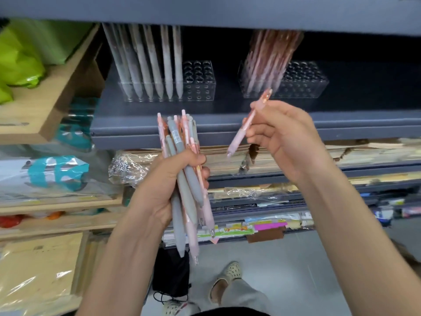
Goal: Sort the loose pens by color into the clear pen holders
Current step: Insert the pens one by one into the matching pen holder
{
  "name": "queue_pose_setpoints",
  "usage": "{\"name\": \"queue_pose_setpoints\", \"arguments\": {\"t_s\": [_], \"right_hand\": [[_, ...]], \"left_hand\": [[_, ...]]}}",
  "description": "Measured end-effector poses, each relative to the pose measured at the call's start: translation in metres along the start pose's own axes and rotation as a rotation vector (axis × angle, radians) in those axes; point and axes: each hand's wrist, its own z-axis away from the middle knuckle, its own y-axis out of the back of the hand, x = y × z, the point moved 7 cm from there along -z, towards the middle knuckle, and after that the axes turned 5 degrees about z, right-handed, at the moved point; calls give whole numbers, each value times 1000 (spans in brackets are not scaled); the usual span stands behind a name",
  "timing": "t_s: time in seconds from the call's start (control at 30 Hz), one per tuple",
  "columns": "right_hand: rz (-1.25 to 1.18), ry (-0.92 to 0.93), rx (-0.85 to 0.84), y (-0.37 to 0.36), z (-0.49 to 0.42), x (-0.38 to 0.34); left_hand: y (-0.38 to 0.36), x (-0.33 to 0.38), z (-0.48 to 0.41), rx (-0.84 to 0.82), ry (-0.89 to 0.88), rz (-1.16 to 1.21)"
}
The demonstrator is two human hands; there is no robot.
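On the dark grey shelf, toward its left end and set back from the front edge, a clear holder stands with grey pens upright in rows across its left part. Further right on the same shelf stands a second clear holder, with a cluster of pink pens leaning in its left part.

Below and in front of the shelf's front edge, the left hand grips a bundle of loose pens, grey and pink mixed. Its fingers are curled round the middle of the bundle and the thumb lies across the front. The bundle is nearly upright: the clicker ends rise to the level of the shelf's front edge and the tips point down at the floor.

The right hand is to the right of the bundle, well apart from it, its fingers pinching a single pink pen. That pen is tilted, with its clip end up and to the right, before the front wall of the second holder, and its tip down and to the left. Whether it touches the holder cannot be told.

Left of the shelf are wooden shelves bearing green bags and a teal-and-white packet. Below the shelf lie stacked paper goods. A black bag lies on the floor.
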Motion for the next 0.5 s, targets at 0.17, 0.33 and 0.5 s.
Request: {"name": "queue_pose_setpoints", "arguments": {"t_s": [0.17,0.33,0.5], "right_hand": [[59,215,222,68,-5,-27],[108,413,385,121,-28,-56],[114,541,424,137,-62,-77]], "left_hand": [[-15,2,-5,10,-73,15],[-36,2,-14,49,-142,10],[-50,-3,-21,91,-194,-5]]}}
